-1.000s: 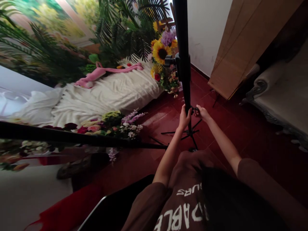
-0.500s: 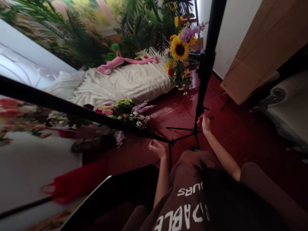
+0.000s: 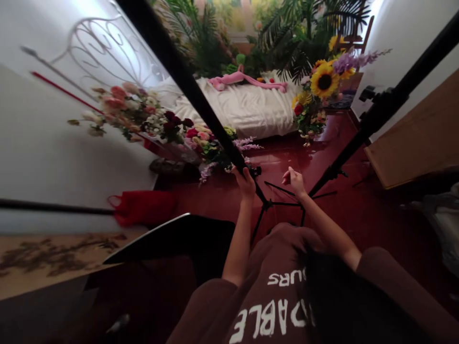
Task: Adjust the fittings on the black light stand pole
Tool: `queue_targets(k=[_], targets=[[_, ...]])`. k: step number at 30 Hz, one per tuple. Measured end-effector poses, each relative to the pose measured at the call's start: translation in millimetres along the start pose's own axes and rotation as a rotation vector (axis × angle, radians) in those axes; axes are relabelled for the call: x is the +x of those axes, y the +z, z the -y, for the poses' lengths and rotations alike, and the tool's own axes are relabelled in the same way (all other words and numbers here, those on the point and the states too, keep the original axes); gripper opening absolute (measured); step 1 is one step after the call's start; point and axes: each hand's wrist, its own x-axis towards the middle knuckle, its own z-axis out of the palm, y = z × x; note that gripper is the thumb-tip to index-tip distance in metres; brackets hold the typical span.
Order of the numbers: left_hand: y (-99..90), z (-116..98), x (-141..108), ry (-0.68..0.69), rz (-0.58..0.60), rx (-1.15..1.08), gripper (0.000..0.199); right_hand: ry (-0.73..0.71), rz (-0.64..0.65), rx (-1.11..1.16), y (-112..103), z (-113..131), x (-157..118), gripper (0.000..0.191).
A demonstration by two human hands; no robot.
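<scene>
My left hand [image 3: 244,181] is wrapped round the lower part of a black stand pole [image 3: 201,102], just beside a small black knob [image 3: 256,171]. This pole slants from the top left down to thin tripod legs on the floor. Between the two poles is my right hand [image 3: 294,182], its fingers curled in; whether they hold anything is too small to make out. It does not touch the second black pole [image 3: 362,129], which leans up to the right and carries clamps.
A white-draped bench [image 3: 251,112] with a pink plush toy [image 3: 229,80] stands ahead, with flowers [image 3: 324,81] at its right end. Brown board [image 3: 412,153] leans at right. A red bag [image 3: 134,206] and black panel [image 3: 186,239] are at left.
The view has turned left. My left hand, formerly apart from the left pole, has closed round it. The right pole now leans farther right, away from my right hand.
</scene>
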Motion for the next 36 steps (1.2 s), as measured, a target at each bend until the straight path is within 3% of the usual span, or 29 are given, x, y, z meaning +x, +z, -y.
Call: queue_targets(k=[4, 7, 11, 17, 23, 27, 31, 33, 36], targets=[[6.2, 4.7, 0.0, 0.004, -0.173, 0.028, 0.066, -0.025, 0.222, -0.039, 38.3, 4.0, -1.6, 0.054], [7.9, 6.2, 1.4, 0.003, -0.172, 0.009, 0.066, 0.047, 0.356, -0.105, 58.3, 5.9, -1.4, 0.058], [8.9, 9.5, 3.7, -0.010, -0.175, -0.003, 0.071, 0.151, 0.409, -0.126, 73.1, 14.0, -1.7, 0.063], [11.7, 12.5, 8.4, 0.015, -0.119, -0.036, 0.067, 0.329, 0.385, 0.012, 78.5, 34.2, -5.3, 0.058], [8.3, 16.2, 19.3, 0.146, -0.081, -0.036, 0.053, 0.707, 0.555, 0.300, 72.1, 49.2, -1.4, 0.054], [4.2, 19.7, 20.3, 0.210, -0.076, -0.004, 0.048, 0.819, 0.640, 0.413, 66.4, 55.8, 5.7, 0.040], [5.2, 22.5, 17.8, 0.227, -0.129, 0.010, 0.048, 0.697, 0.641, 0.197, 66.5, 56.0, 11.4, 0.025], [6.8, 23.3, 17.5, 0.227, -0.141, 0.020, 0.049, 0.493, 0.572, 0.021, 67.3, 53.7, 10.9, 0.023], [7.6, 23.1, 17.6, 0.221, -0.143, 0.029, 0.049, 0.072, 0.443, -0.252, 65.3, 49.5, 6.5, 0.030]])
